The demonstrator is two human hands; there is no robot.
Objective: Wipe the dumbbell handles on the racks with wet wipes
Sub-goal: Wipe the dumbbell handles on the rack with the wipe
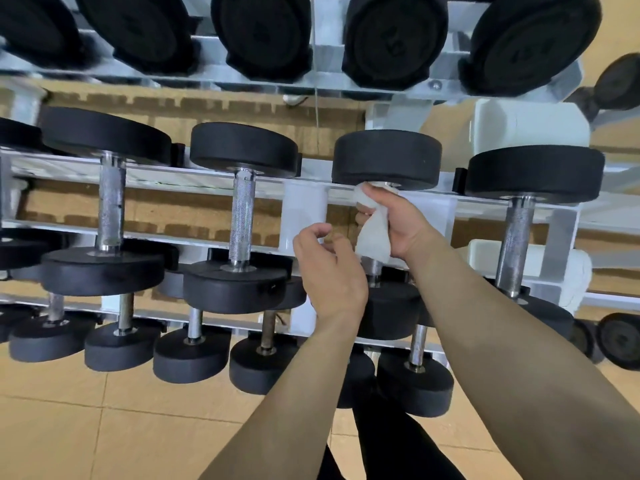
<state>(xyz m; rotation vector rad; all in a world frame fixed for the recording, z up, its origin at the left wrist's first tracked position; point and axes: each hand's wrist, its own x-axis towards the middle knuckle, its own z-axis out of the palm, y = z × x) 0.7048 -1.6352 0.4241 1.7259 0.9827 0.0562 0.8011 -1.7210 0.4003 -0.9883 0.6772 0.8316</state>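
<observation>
the right hand (398, 223) is curled tight around a white wet wipe (375, 237), which is wrapped over the handle of a dumbbell (386, 157) on the middle tier of the rack (173, 181). the grip sits at the far end of the handle, thumb up against the underside of the far black head. a loose tail of the wipe hangs toward 6 o'clock, below the fist. only a short bare stretch of the handle (373, 270) shows, just under the wipe, before it meets the near head.

the left hand (329, 268) is at about 8 o'clock from the right hand, just beside it and not touching the wipe. its fingers are loosely curled with nothing in them.

this dumbbell lies slightly toward 1 o'clock of the frame's middle. at its 9 o'clock is a neighbouring dumbbell with a bare knurled handle (242, 216), and at 3 o'clock another (514, 244). larger black heads (394, 39) line the top tier at 12 o'clock, smaller dumbbells (190, 355) the bottom tier toward 7 o'clock, above a tan tiled floor (69, 427).
</observation>
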